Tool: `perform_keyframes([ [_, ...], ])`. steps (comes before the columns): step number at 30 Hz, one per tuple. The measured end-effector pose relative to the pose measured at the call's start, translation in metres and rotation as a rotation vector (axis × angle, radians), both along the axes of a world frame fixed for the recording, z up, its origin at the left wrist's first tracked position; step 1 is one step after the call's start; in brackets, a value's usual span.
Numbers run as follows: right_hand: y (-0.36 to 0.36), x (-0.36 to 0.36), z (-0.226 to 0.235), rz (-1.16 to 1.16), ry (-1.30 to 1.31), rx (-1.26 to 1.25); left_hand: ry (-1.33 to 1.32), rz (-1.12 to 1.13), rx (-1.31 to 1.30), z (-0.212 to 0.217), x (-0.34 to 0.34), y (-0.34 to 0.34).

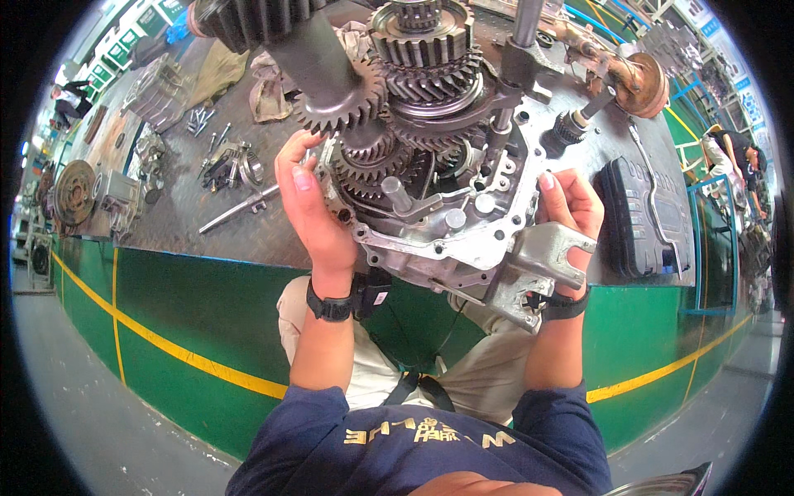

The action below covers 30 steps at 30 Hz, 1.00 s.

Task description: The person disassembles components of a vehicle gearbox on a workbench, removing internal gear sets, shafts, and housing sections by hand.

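Note:
A silver gearbox housing (430, 248) sits in front of me at the bench's near edge. My left hand (313, 207) grips its left rim, thumb up and fingers curled behind. At the right rim my right hand (572, 201) is closed in the same way, its fingers partly hidden. A gear shaft (327, 70) with toothed wheels rises tilted on the left of the housing. Beside it stands a thicker gear stack (426, 70), and a vertical shift rod (527, 25) is on the right. A fork-shaped metal lever (538, 269) juts from the near right corner, in front of my right wrist.
A black tool case (641, 219) with a long-handled wrench (653, 194) lies to the right. Behind are a small pinion shaft (571, 126) and a rusty drum-ended part (641, 83). Loose bolts (198, 120), a rod (236, 211) and cast housings (157, 91) lie left.

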State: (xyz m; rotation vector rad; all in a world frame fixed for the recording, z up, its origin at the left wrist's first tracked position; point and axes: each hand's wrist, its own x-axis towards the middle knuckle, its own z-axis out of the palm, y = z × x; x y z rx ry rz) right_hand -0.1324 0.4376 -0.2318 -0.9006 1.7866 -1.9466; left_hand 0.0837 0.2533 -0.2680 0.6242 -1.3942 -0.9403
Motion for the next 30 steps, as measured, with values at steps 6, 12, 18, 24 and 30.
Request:
perform_keyframes([
  [6, 0.001, -0.002, -0.002, -0.026, 0.010, -0.002, -0.012, -0.005, -0.017, 0.000, 0.000, -0.002],
  [12, 0.025, -0.007, 0.009, -0.092, 0.110, 0.111, 0.016, 0.001, -0.020, 0.002, 0.006, -0.004],
  [18, 0.085, 0.057, 0.032, -0.474, 0.212, 0.076, 0.270, 0.086, 0.158, 0.018, 0.044, -0.033],
  [24, 0.065, 0.108, 0.032, -0.457, 0.585, 0.103, 0.594, 0.086, 0.328, 0.027, 0.087, -0.057],
  [30, 0.030, 0.108, 0.024, -0.494, 0.721, 0.154, 0.772, 0.022, 0.384, 0.026, 0.127, -0.070],
])
